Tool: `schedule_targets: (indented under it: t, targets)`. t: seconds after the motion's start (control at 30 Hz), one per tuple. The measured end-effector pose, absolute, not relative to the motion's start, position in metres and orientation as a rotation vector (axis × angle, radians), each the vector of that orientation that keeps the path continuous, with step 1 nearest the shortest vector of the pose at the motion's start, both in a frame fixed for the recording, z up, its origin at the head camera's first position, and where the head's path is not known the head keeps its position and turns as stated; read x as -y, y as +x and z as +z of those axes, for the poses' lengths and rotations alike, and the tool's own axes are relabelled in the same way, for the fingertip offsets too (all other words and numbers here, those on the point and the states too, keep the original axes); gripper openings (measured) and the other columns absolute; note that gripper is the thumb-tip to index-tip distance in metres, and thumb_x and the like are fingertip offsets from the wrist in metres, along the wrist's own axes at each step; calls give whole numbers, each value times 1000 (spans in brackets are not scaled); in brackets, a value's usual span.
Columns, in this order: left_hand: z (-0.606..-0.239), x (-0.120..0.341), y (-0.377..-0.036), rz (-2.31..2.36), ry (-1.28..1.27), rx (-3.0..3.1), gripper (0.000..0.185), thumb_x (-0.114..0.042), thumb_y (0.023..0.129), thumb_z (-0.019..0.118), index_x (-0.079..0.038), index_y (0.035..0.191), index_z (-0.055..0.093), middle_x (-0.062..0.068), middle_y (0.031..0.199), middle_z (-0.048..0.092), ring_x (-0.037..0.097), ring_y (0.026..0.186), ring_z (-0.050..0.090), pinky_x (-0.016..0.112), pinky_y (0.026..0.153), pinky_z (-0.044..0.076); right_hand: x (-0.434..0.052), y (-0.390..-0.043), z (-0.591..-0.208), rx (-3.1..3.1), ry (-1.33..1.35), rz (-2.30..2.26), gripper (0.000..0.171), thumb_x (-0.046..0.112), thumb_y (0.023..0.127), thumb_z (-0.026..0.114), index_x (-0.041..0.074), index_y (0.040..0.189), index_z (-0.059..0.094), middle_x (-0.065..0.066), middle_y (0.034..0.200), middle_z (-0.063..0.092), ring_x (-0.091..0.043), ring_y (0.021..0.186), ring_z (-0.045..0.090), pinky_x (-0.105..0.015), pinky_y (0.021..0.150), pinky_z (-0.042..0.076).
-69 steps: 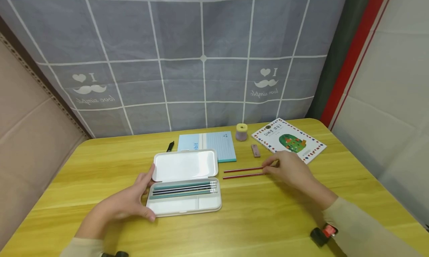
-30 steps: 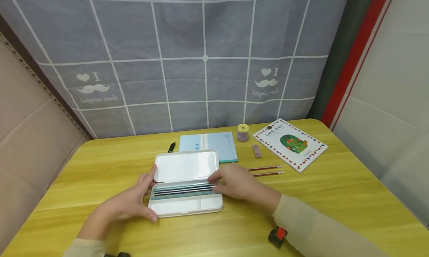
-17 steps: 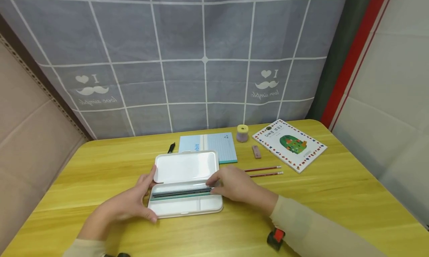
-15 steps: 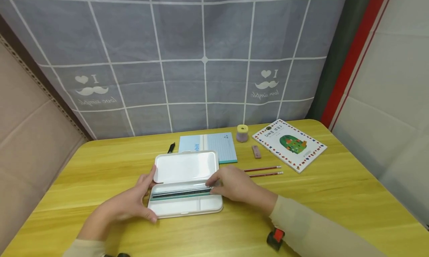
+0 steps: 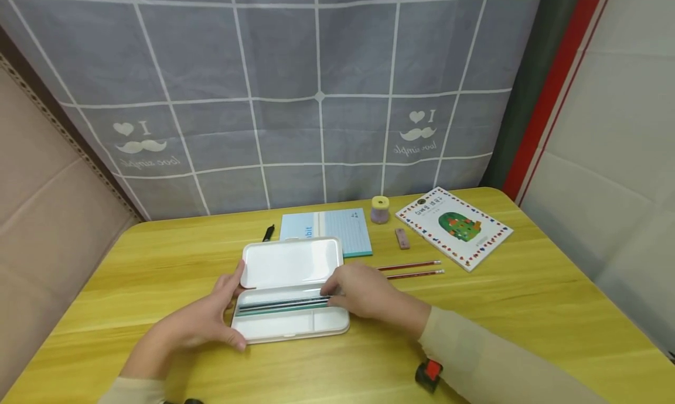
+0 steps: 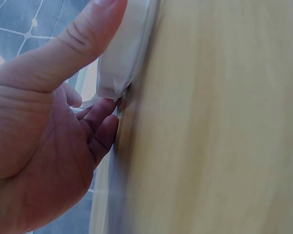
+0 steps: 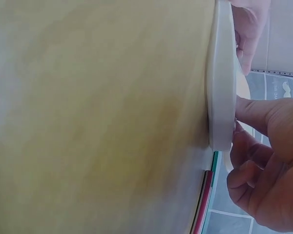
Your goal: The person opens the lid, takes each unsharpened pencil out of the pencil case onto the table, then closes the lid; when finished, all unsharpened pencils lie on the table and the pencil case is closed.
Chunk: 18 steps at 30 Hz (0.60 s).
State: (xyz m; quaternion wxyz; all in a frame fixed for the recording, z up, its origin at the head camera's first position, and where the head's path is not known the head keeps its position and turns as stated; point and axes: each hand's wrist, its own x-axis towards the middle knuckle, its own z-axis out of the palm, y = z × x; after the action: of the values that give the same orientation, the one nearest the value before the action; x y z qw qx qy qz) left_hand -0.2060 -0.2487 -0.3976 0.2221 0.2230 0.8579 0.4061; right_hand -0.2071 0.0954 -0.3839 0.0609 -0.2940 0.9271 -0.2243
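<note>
A white pencil case lies open on the table with its lid folded back. Its long compartment holds several teal and dark pencils. My left hand grips the case's left side, its thumb at the front corner and its fingers by the lid hinge; the left wrist view shows the thumb along the case wall. My right hand reaches into the case's right end and pinches the ends of pencils there; how many is hidden by the fingers. Two red pencils lie partly behind the right hand.
Behind the case lie a light blue notebook and a black pen. Farther right are a yellow-and-purple sharpener-like pot, a pinkish eraser and a white picture-covered book. A grey checked cloth hangs behind the table.
My right hand has come left from the red pencils, left on the table, into the case. The pencils inside have drawn closer together under its fingers. My left hand has stayed on the case.
</note>
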Motion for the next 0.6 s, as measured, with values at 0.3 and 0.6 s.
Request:
schedule_targets:
  t: [0.3, 0.6]
  targets:
    - [-395, 250, -207, 1134, 632, -2362, 152, -24, 68, 97, -8, 163, -20, 20, 142, 35, 40, 138, 41, 5, 100, 27, -97, -206, -385, -2831, -907, -768, 10, 18, 91, 82, 18, 100, 85, 11, 96, 78, -7, 91, 67, -28, 78, 53]
    - [-394, 249, -207, 1132, 613, -2362, 153, -25, 66, 98, -9, 164, -19, 20, 143, 35, 40, 139, 41, 5, 99, 26, -97, -204, -384, -2839, -855, -851, 7, 19, 91, 83, 18, 97, 86, 11, 92, 78, -5, 82, 64, -23, 71, 50]
